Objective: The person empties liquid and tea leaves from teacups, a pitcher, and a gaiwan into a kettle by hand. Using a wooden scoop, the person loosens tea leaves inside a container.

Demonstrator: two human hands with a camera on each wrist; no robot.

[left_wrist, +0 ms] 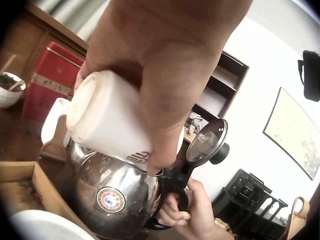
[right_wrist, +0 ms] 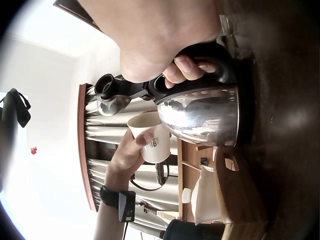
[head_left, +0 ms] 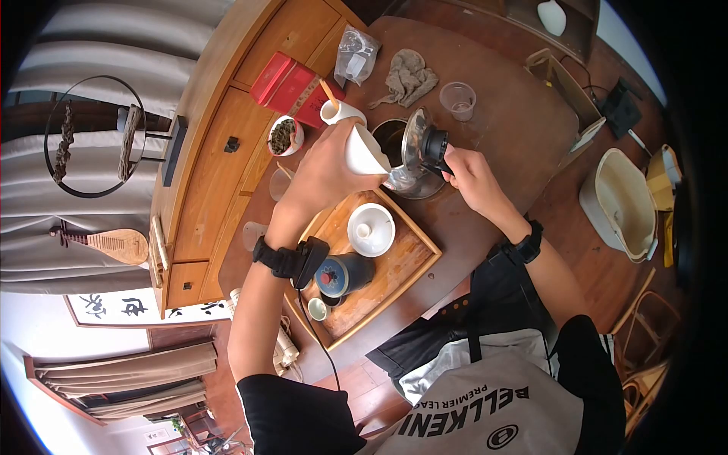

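Observation:
My left hand [head_left: 322, 171] grips a white paper cup [left_wrist: 110, 117] with dark print on its side. The cup is tipped, its rim right at the mouth of a shiny steel kettle [left_wrist: 120, 192]. Around the kettle's black handle [right_wrist: 215, 52] curl the fingers of my right hand [head_left: 476, 178]. The kettle's lid [left_wrist: 206, 147], clear with a black knob, stands raised on its hinge. Beside the kettle is a wooden tray [head_left: 413, 227] bearing a white lidded bowl [head_left: 371, 230], a blue canister [head_left: 345, 274] and a small pale cup [head_left: 318, 309].
Behind my left hand stand a red tin [head_left: 292, 87], a white cup with a wooden handle in it [head_left: 341, 114] and a bowl of dried leaves [head_left: 286, 136]. A grey cloth [head_left: 408, 78], plastic bag [head_left: 356, 54] and clear plastic cup [head_left: 458, 101] lie farther back.

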